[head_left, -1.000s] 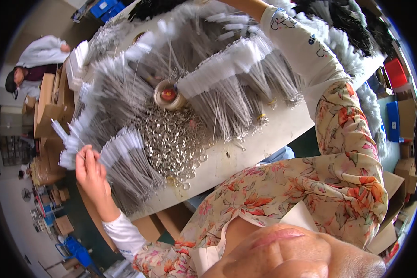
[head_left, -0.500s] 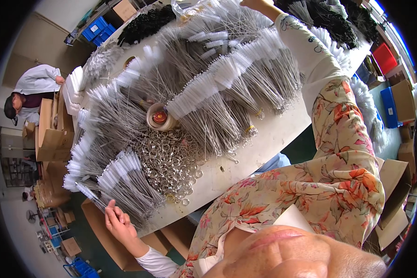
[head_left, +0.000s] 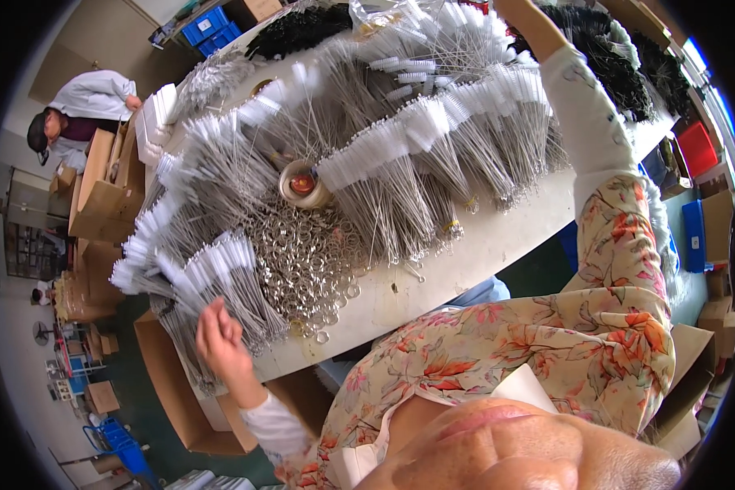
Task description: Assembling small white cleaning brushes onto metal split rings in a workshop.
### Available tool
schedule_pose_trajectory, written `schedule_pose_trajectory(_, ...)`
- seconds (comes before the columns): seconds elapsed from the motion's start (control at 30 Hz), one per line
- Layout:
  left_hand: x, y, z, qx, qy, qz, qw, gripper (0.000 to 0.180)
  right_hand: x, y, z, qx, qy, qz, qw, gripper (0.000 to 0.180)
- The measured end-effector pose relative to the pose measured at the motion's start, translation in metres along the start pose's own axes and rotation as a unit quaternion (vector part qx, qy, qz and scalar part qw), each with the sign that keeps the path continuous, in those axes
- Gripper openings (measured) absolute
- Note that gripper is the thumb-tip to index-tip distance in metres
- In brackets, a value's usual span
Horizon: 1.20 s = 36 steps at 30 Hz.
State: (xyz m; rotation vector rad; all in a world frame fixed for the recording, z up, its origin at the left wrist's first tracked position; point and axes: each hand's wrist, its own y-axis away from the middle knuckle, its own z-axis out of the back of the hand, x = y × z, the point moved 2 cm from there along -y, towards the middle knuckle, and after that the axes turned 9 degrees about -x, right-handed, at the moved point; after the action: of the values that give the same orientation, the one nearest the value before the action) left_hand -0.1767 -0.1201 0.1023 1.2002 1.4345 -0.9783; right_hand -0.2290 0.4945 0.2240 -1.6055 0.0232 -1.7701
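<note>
At the near left corner of the table, my left hand [head_left: 222,343] is closed, its fingers curled round a thin white-bristled wire brush [head_left: 171,271]. That brush is blurred and points up and left over a bundle of like brushes [head_left: 229,257]. Between the bundles lies a heap of silvery metal rings [head_left: 310,261], with a round tub [head_left: 296,189] holding something red behind it. My right arm stretches to the far right, past long rows of brushes [head_left: 408,135]. The top edge cuts off my right hand [head_left: 535,23], so its fingers are hidden.
Black-bristled brushes [head_left: 298,31] lie at the far edge, more [head_left: 600,61] at far right. An open carton [head_left: 167,371] stands below the table's left corner. At left a person in a white coat [head_left: 94,96] bends by cartons [head_left: 106,192]. A red bin [head_left: 697,147] is at right.
My left hand has come up and inward over the near bundle, the brush moving with it. My right arm still reaches far right, its hand now further out of view. The whole view has shifted slightly.
</note>
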Motion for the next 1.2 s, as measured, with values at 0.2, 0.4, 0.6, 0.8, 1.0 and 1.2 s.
schedule_pose_trajectory(0.2, -0.003, 0.028, -0.138, 0.215, -0.021, -0.173, 0.961, 0.027, 0.088, 0.188, -0.058, 0.364, -0.352, -0.075, 0.859, 0.029)
schedule_pose_trajectory(0.4, 0.031, 0.044, -0.186, 0.241, -0.011, -0.288, 0.927, 0.021, 0.085, 0.324, -0.069, 0.437, -0.335, -0.115, 0.827, 0.024)
schedule_pose_trajectory(0.6, 0.042, 0.085, -0.156, 0.174, -0.191, -0.461, 0.849, 0.017, 0.066, 0.368, -0.054, 0.33, -0.346, 0.086, 0.874, 0.029)
schedule_pose_trajectory(0.8, 0.039, 0.081, -0.123, 0.122, -0.127, -0.525, 0.833, 0.012, 0.073, 0.377, -0.038, 0.261, -0.37, 0.091, 0.887, 0.04)
schedule_pose_trajectory(1.0, 0.075, 0.103, -0.123, 0.221, -0.118, -0.499, 0.83, 0.018, 0.03, 0.403, -0.043, 0.336, -0.412, -0.339, 0.776, 0.03)
schedule_pose_trajectory(1.2, 0.115, 0.129, -0.117, 0.224, -0.154, -0.461, 0.845, 0.031, 0.001, 0.386, -0.032, 0.343, -0.519, -0.418, 0.662, 0.017)
